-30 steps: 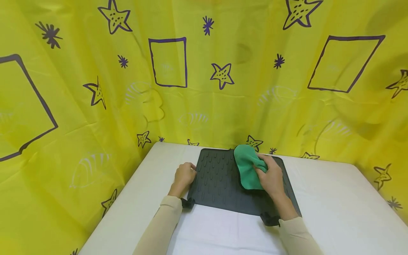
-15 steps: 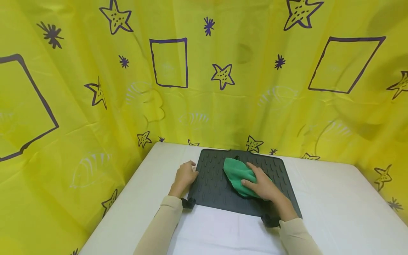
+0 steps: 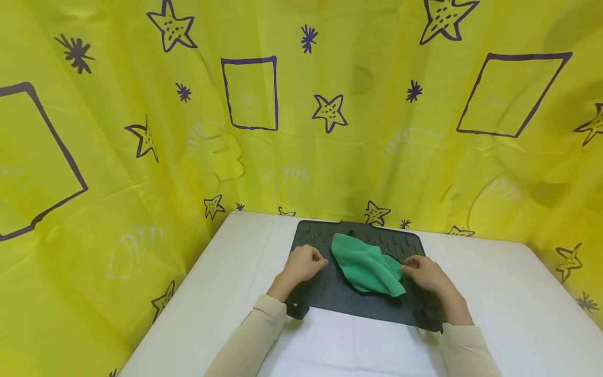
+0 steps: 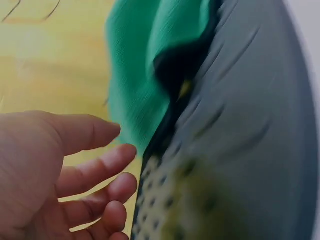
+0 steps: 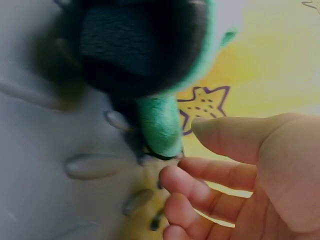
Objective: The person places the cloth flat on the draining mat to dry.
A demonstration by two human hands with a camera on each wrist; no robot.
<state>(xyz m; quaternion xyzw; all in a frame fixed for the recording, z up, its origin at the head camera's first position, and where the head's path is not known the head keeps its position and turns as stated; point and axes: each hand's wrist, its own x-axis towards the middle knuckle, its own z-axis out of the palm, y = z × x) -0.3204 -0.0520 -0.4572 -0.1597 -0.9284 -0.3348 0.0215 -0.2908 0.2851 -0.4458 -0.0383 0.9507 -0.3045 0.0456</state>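
Note:
A crumpled green cloth (image 3: 365, 264) with dark edging lies on a dark grey mat (image 3: 330, 296) patterned with small raised ridges. My left hand (image 3: 303, 263) hovers over the mat's left part, apart from the cloth; in the left wrist view its fingers are loosely bent and hold nothing. My right hand (image 3: 426, 273) is at the cloth's right end. In the right wrist view a gap shows between its thumb and fingers, and the green cloth (image 5: 160, 127) is just beyond the fingertips. The cloth's underside looks dark there, and its form is blurred.
The mat lies on a white-covered table (image 3: 494, 293), with white surface visible on both sides and in front. Behind the table hangs a yellow curtain (image 3: 301, 157) printed with stars and squares. Dark straps (image 3: 298, 310) circle both wrists.
The right hand has dragged the green cloth left and toward me, laid it on the mat, and let go, moving to its right end. The left hand has moved right, over the mat.

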